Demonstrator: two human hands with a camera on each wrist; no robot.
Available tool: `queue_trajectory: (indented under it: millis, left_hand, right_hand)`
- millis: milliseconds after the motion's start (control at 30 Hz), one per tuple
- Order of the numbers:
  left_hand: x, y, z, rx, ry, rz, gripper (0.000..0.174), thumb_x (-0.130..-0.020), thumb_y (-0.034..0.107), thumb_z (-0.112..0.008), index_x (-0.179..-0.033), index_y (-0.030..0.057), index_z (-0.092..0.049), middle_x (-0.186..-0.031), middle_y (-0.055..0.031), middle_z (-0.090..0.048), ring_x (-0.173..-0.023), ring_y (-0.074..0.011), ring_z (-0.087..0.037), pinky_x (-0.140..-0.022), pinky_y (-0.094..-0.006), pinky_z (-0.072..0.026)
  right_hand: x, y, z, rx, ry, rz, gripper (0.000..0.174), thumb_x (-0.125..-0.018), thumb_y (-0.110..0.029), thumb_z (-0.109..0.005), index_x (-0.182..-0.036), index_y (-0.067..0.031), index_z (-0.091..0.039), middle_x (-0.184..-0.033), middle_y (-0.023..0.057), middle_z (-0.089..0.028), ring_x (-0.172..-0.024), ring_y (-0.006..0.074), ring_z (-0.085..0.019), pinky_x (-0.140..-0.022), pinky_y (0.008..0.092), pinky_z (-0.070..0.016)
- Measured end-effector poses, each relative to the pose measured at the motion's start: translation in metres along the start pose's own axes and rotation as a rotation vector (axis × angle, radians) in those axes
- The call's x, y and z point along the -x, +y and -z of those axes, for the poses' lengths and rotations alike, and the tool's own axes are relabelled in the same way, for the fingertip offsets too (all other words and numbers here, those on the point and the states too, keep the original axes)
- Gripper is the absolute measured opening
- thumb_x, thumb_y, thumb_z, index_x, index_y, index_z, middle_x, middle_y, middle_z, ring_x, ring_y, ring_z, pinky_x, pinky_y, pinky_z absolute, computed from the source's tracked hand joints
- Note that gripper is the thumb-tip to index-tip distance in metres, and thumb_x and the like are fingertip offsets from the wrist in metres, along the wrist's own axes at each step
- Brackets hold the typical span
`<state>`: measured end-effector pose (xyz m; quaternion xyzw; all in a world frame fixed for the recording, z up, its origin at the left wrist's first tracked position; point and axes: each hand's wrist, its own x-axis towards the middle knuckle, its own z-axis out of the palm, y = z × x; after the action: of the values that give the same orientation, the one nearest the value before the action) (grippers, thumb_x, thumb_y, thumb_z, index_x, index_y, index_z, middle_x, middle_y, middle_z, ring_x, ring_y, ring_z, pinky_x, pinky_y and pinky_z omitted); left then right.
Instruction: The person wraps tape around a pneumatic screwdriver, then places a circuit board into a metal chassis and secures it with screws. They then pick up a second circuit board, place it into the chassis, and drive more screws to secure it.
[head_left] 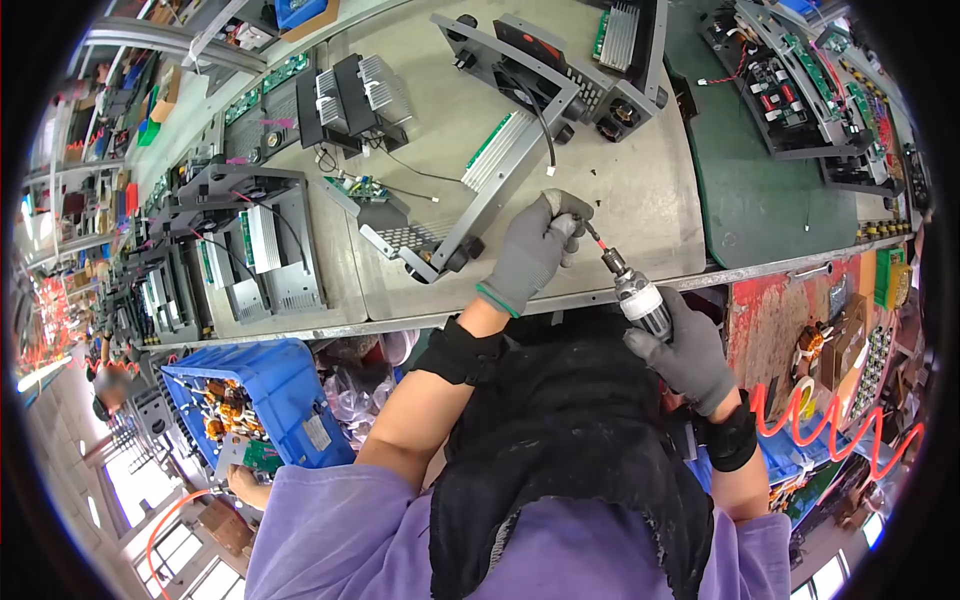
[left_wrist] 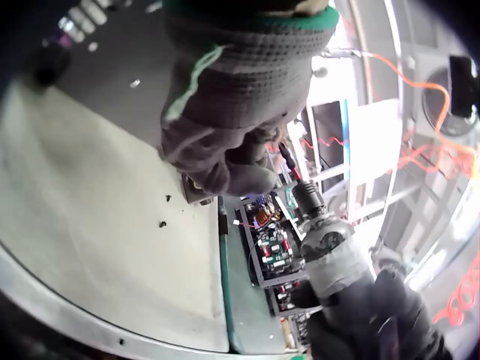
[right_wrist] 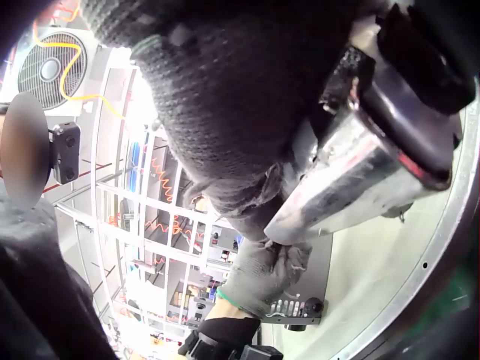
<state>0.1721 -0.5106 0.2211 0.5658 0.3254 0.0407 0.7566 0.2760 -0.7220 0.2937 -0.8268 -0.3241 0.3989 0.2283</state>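
Note:
My gloved right hand [head_left: 690, 350] grips a power screwdriver [head_left: 641, 300] with pale tape wrapped round its body. Its bit [head_left: 595, 234] points up and left at my gloved left hand [head_left: 535, 250]. The left fingers are curled, with the bit's tip right at the fingertips in the left wrist view; I cannot tell what lies between them. Just beyond the left hand stands a grey metal chassis [head_left: 512, 192] with a finned heatsink [head_left: 497, 150] and a loose black cable [head_left: 545, 125]. Small dark screws [left_wrist: 163, 224] lie on the bench beside it.
More chassis [head_left: 265, 240] and heatsink modules [head_left: 370, 95] cover the metal bench [head_left: 650, 210] at left. A green mat [head_left: 760, 200] lies at right, with open electronic units [head_left: 780, 90] on it. Below the bench edge, a blue crate [head_left: 300, 400] holds wound coils. Another person's hand [head_left: 245, 487] is at lower left.

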Motion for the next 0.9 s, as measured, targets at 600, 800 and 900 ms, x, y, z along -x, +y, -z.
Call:
queue_trajectory:
  millis: [600,800,900]
  left_hand:
    - [-0.038,0.026,-0.048,-0.642,0.027,-0.423,0.02,-0.089,-0.004,-0.047,-0.101,0.0013,-0.062,-0.09,-0.0116,-0.061,-0.075,-0.0195,-0.059,-0.071,-0.0304,-0.049]
    - [-0.067,0.046,-0.079,-0.707,0.053,-0.455,0.02,-0.088,-0.004,-0.047,-0.1,0.0007,-0.062,-0.091,-0.0158,-0.061,-0.081,-0.0279,-0.062,-0.075,-0.0344,-0.0495]
    - [-0.08,0.053,-0.092,-0.679,0.073,-0.415,0.019,-0.088,-0.004,-0.046,-0.1,0.0004,-0.062,-0.088,-0.0162,-0.061,-0.082,-0.0288,-0.062,-0.075,-0.035,-0.0498]
  right_hand:
    - [-0.016,0.029,0.065,0.124,-0.071,-0.02,0.056,-0.078,-0.044,-0.073,-0.118,-0.0101,-0.053,-0.081,0.0179,-0.067,-0.078,0.0383,-0.066,-0.068,0.0456,-0.0502]
    - [-0.04,0.058,0.112,0.066,-0.078,0.048,0.056,-0.077,-0.043,-0.074,-0.119,-0.0109,-0.052,-0.08,0.0176,-0.067,-0.077,0.0388,-0.066,-0.068,0.0458,-0.0505]
    - [-0.052,0.073,0.127,0.141,-0.032,0.133,0.057,-0.077,-0.044,-0.074,-0.119,-0.0117,-0.052,-0.08,0.0171,-0.067,-0.077,0.0384,-0.066,-0.068,0.0462,-0.0506]
